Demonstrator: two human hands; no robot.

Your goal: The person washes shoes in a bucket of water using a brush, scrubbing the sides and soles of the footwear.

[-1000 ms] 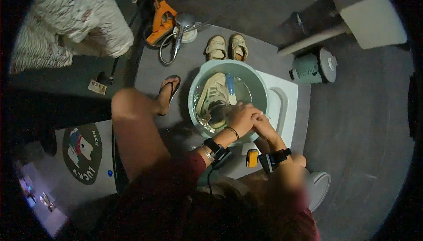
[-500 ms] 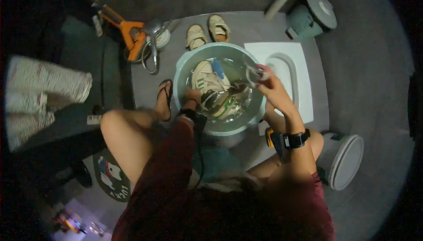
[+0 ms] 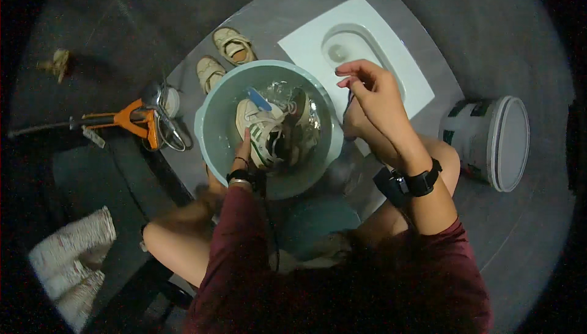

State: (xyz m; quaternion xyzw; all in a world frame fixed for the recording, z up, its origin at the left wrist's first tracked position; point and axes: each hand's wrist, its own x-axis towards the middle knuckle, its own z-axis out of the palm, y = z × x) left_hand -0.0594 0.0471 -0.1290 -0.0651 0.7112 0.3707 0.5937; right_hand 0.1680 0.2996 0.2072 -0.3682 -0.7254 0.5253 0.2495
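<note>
In a pale green basin (image 3: 211,99) of water, my left hand (image 3: 243,150) grips the near side of a white sneaker (image 3: 260,131) with green stripes. A second, darker-looking shoe (image 3: 299,120) lies partly under water to its right. Beyond the sneaker a blue oblong thing (image 3: 259,99) shows; its kind is unclear. Raised past the basin's right rim, my right hand (image 3: 374,88) has its fingers bent and apart from the thumb, with nothing visible between them.
A squat toilet (image 3: 391,80) lies right of the basin, with a lidded bucket (image 3: 480,141) nearer me. Two cream shoes (image 3: 234,47) stand beyond the basin. To the left are a shower head (image 3: 160,99) and an orange-handled tool (image 3: 131,116).
My left hand now holds the sneaker, which has turned. My right hand has lifted away from the basin, and the clear thing at its fingers no longer shows. The whole view has swung round.
</note>
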